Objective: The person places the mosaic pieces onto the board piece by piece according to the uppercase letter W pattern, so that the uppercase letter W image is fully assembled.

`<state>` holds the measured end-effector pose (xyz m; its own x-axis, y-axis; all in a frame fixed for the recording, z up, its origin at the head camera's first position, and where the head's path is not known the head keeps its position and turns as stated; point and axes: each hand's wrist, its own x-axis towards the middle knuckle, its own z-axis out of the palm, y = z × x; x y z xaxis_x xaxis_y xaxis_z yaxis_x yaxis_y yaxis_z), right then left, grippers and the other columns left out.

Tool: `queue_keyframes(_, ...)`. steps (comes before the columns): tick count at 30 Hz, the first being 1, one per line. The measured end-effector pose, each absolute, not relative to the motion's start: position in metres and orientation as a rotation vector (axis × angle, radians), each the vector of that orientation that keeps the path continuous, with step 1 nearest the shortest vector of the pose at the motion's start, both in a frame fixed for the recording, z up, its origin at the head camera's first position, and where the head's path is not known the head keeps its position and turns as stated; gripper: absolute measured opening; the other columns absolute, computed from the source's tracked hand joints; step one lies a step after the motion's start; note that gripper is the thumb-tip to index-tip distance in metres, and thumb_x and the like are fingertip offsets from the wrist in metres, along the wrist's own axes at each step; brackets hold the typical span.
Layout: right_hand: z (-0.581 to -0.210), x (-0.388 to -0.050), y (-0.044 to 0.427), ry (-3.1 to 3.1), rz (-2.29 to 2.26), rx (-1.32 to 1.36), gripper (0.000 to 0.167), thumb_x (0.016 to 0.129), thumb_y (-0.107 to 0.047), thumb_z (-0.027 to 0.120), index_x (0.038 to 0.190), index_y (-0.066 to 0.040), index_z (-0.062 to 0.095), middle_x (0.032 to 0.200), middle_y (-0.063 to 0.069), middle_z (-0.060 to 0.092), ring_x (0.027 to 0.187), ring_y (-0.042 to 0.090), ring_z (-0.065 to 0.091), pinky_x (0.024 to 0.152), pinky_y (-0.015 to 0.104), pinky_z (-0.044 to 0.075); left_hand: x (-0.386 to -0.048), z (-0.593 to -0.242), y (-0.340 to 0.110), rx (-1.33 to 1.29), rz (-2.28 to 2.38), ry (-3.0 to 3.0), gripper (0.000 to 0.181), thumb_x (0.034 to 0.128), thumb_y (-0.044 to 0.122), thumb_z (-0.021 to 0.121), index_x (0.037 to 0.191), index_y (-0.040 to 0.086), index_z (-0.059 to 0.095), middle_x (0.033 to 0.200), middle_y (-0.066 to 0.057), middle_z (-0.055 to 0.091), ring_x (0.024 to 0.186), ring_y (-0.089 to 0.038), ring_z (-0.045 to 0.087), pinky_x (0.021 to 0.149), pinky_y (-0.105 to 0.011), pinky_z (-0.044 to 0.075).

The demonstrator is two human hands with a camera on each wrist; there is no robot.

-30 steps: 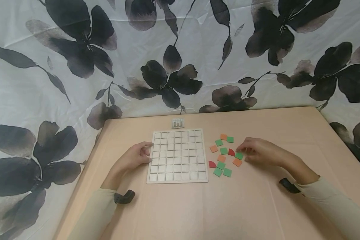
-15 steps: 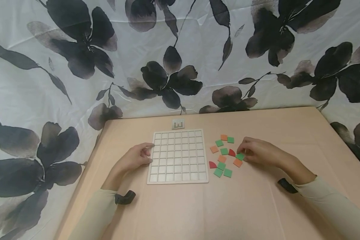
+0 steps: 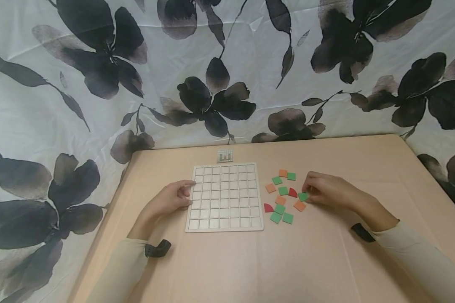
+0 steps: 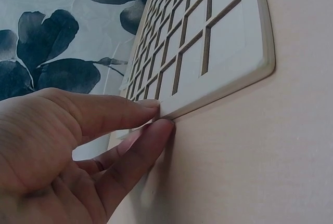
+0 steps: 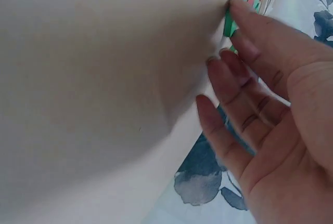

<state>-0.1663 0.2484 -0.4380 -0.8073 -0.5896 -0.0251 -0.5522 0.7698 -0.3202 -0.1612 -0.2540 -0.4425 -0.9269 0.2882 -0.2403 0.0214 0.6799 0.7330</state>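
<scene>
A white grid board point(image 3: 224, 198) with rows of square cells lies flat on the table. My left hand point(image 3: 170, 197) holds its left edge; in the left wrist view the thumb point(image 4: 140, 110) rests on the rim and a finger point(image 4: 156, 135) touches the side. To the right of the board, my right hand point(image 3: 331, 191) pinches a green square tile point(image 3: 302, 196) between thumb and index finger. The same tile point(image 5: 228, 22) shows at the fingertips in the right wrist view. Close by lie a red quarter-round tile point(image 3: 293, 192) and an orange square tile point(image 3: 299, 205).
Several green and orange squares, such as one green tile point(image 3: 287, 218), and another red quarter-round piece point(image 3: 268, 208) lie scattered beside the board. A small card with a grid pattern point(image 3: 225, 156) sits behind it. A floral cloth point(image 3: 212, 63) hangs at the table's back edge.
My right hand has shifted slightly right, and the green tile in its fingers has turned a little. The left hand stays on the board's edge.
</scene>
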Motion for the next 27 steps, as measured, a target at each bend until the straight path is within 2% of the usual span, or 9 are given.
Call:
queue_keyframes(8, -0.4377, -0.1676, 0.2495, 2.860, -0.351, -0.949, 0.021, 0.079, -0.026, 0.087, 0.092, -0.023, 0.071, 0.096, -0.010, 0.056, 0.080, 0.006, 0.050, 0.069, 0.028, 0.048, -0.1617, -0.4426, -0.2532, 0.243, 1.084, 2.572, 0.064, 0.0856, -0.002, 0.075, 0.145, 0.005, 0.053, 0.100, -0.012, 0.057, 0.081, -0.021, 0.054, 0.064, -0.025, 0.050)
queue_keyframes(14, -0.4402, -0.1688, 0.2497, 2.842, -0.448, -0.950, 0.024, 0.080, -0.025, 0.088, 0.100, -0.019, 0.077, 0.097, -0.009, 0.061, 0.082, 0.009, 0.055, 0.073, 0.029, 0.052, -0.1616, -0.4422, -0.2530, 0.228, 1.061, 2.579, 0.064, 0.0861, -0.001, 0.075, 0.146, 0.006, 0.052, 0.100, -0.010, 0.057, 0.083, -0.020, 0.054, 0.065, -0.025, 0.050)
queue_keyframes(19, -0.4429, -0.1700, 0.2494, 2.851, -0.465, -0.978, 0.019, 0.079, -0.024, 0.088, 0.094, -0.022, 0.077, 0.097, -0.011, 0.062, 0.082, 0.008, 0.056, 0.074, 0.030, 0.053, -0.1610, -0.4412, -0.2533, 0.230, 1.072, 2.576, 0.064, 0.0867, -0.001, 0.075, 0.146, 0.005, 0.052, 0.101, -0.011, 0.056, 0.083, -0.020, 0.055, 0.065, -0.025, 0.051)
queue_keyframes(27, -0.4457, -0.1708, 0.2480, 2.898, -0.410, -1.057, 0.021, 0.078, -0.025, 0.086, 0.094, -0.020, 0.074, 0.090, -0.012, 0.060, 0.076, 0.006, 0.051, 0.068, 0.026, 0.050, -0.1603, -0.4402, -0.2526, 0.233, 1.063, 2.583, 0.063, 0.0862, -0.001, 0.075, 0.145, 0.005, 0.053, 0.100, -0.011, 0.057, 0.083, -0.021, 0.055, 0.065, -0.026, 0.049)
